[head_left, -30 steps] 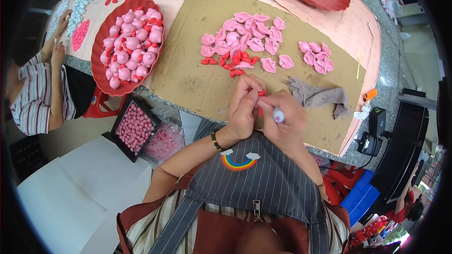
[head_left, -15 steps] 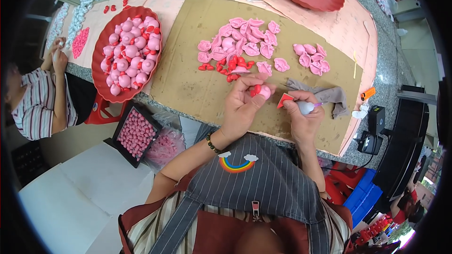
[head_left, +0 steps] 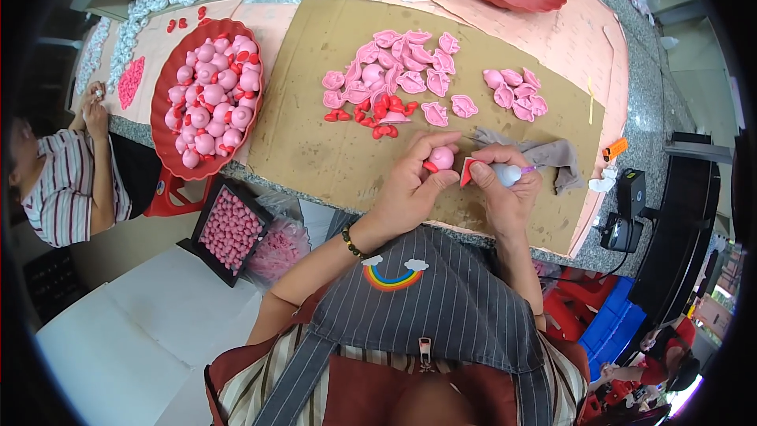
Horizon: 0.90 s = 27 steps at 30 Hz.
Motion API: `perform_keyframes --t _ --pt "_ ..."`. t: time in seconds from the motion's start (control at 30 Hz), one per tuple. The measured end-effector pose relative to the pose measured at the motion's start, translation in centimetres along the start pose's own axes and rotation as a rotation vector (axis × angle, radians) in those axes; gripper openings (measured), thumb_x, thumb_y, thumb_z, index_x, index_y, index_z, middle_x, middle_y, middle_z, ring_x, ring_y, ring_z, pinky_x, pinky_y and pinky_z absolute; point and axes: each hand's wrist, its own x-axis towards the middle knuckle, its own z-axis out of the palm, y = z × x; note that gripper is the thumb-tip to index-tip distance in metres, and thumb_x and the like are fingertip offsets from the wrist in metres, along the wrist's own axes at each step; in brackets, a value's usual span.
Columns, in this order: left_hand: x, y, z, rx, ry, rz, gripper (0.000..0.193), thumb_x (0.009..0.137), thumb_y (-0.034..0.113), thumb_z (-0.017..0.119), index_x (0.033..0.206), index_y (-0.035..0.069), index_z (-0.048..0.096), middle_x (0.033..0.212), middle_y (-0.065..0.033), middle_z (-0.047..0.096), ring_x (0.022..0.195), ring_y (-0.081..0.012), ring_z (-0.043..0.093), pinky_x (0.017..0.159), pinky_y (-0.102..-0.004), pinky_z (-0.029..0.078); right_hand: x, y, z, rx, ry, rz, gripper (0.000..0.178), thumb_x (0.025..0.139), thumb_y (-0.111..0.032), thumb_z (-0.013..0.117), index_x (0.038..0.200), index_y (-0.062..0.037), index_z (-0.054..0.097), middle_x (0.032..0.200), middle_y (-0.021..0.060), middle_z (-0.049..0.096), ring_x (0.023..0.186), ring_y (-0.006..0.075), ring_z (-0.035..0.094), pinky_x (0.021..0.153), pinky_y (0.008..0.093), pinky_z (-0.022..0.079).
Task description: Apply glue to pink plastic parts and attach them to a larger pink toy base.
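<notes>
1. The left hand (head_left: 412,188) grips a pink rounded piece (head_left: 442,158) with a red part (head_left: 430,166) on it, between thumb and fingers, above the cardboard sheet (head_left: 288,122).
2. The right hand (head_left: 511,196) grasps a small whitish bottle (head_left: 506,174) and pinches a flat red piece (head_left: 466,173), just beside the left thumb.
3. A grey cloth (head_left: 561,156) lies on the cardboard, partly behind the right hand.
4. Beyond the hands lie pink shell-like pieces (head_left: 412,82) and red bow-shaped pieces (head_left: 385,132).
5. Left of these, a red scalloped dish (head_left: 160,146) holds pink-and-red pieces on the worktop (head_left: 658,102).
</notes>
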Motion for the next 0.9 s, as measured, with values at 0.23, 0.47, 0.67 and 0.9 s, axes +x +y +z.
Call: perform_keyframes --t 0.23,0.47,0.67,0.9 --pt "-0.1 1.1 0.2 -0.263 -0.024 -0.078 0.043 0.092 0.013 0.049 0.132 0.002 0.037 0.116 -0.0078 0.046 0.106 -0.0147 0.047 0.091 -0.0281 0.038 -0.1 -0.7 1.8 -0.135 0.017 -0.074 0.01 0.077 0.003 0.066 0.086 0.0011 0.062 0.08 0.0032 0.061 0.069 0.008 0.054 0.061 0.021 0.042" --pt "0.1 0.0 -0.3 -0.551 -0.071 -0.177 0.05 0.097 0.027 0.04 0.137 -0.002 0.03 0.125 -0.0106 0.047 0.118 -0.0171 0.044 0.101 -0.0328 0.034 0.6 0.2 3.5 -0.353 0.012 -0.331 0.007 0.078 0.006 0.063 0.084 0.0019 0.062 0.073 0.006 0.061 0.065 0.0093 0.055 0.059 0.0216 0.043" --pt "0.0 -0.8 0.1 -0.513 0.064 -0.114 0.043 0.098 0.024 0.04 0.136 0.005 0.037 0.092 0.004 0.05 0.075 -0.0018 0.042 0.065 -0.0162 0.036 1.0 0.8 4.3 -0.515 0.072 -0.425 0.005 0.078 0.006 0.062 0.08 0.0017 0.061 0.068 0.0061 0.06 0.058 0.0085 0.053 0.053 0.0211 0.041" --pt "-0.1 -1.0 0.1 -0.319 0.081 -0.091 0.041 0.097 0.021 0.043 0.134 0.003 0.041 0.093 0.002 0.052 0.079 -0.0044 0.045 0.07 -0.0199 0.041 1.8 0.6 4.2 -0.543 0.164 -0.311 0.004 0.078 0.005 0.063 0.077 0.0011 0.061 0.067 0.0046 0.06 0.06 0.0065 0.052 0.054 0.0204 0.04"
